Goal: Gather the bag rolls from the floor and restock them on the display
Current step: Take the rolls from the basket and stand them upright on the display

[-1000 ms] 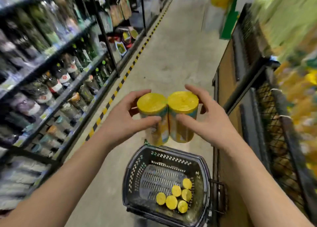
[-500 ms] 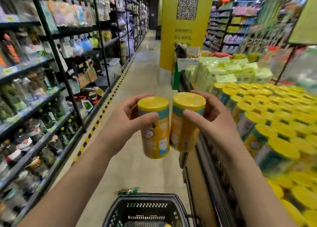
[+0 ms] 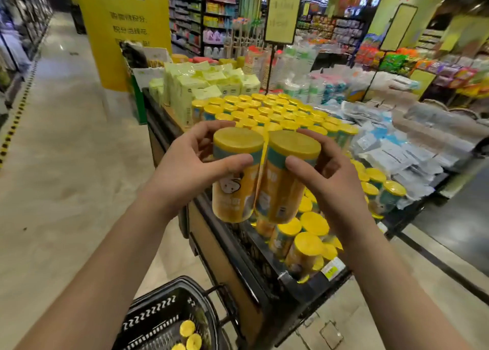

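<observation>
I hold two yellow-capped bag rolls side by side over the near corner of the display. My left hand point(image 3: 190, 164) grips the left bag roll point(image 3: 234, 190), thumb across its front. My right hand point(image 3: 325, 172) grips the right bag roll point(image 3: 284, 193) the same way. The two rolls touch each other and stand upright. Behind and below them the display point(image 3: 267, 278) carries several rows of identical yellow-capped rolls point(image 3: 277, 111), with more rolls lower at its front corner. A black basket point(image 3: 158, 312) on the floor at the bottom holds a few more rolls.
Pale green packs point(image 3: 206, 84) and bagged white goods point(image 3: 391, 148) share the display table. A yellow pillar point(image 3: 127, 31) stands behind it. An aisle of bare floor runs along the left beside dark shelving point(image 3: 16, 39). A sign on a pole point(image 3: 283, 10) rises mid-display.
My view has swung right and up toward the display. Both hands carried the two rolls from over the aisle to above the display's near corner. The basket has slid to the frame's bottom.
</observation>
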The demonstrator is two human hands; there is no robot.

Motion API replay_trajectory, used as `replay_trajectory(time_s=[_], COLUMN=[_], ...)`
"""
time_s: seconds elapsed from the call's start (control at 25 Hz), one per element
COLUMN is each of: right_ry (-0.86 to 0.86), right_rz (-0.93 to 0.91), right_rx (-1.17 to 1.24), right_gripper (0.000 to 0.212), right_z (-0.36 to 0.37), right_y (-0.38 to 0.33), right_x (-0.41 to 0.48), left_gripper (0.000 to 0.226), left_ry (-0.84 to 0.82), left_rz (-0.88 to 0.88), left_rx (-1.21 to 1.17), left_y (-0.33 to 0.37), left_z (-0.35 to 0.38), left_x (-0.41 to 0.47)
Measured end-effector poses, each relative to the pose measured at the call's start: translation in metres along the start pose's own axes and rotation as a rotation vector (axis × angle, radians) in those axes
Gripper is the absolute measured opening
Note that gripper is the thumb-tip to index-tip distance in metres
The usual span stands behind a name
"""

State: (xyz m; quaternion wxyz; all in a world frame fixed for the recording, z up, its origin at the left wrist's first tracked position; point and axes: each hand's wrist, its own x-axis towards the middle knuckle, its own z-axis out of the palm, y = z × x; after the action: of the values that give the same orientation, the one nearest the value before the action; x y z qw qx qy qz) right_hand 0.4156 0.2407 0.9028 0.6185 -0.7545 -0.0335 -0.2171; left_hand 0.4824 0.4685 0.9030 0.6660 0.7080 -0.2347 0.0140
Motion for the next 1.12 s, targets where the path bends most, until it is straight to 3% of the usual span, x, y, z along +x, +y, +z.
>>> replay_trajectory(time_s=[0.28, 0.6, 1.12], right_ry=[0.18, 0.123, -0.058], right_rz=[0.018, 0.048, 0.04], right_rx=[-0.014, -0.037, -0.086], right_gripper=[0.068, 0.059, 0.065], right_z=[-0.162, -0.331, -0.404], right_y=[0.034, 0.068, 0.167], right_x=[-0.011, 0.005, 0.161], left_gripper=[0.081, 0.081, 0.072], left_ry=[-0.066, -0.032, 0.08], left_rz=[0.051, -0.004, -0.052], left_rx=[0.114, 0.149, 0.27], left_y=[0.012, 0.011, -0.052], left_z=[0.168, 0.341, 0.409], left_x=[0.036, 0.064, 0.186])
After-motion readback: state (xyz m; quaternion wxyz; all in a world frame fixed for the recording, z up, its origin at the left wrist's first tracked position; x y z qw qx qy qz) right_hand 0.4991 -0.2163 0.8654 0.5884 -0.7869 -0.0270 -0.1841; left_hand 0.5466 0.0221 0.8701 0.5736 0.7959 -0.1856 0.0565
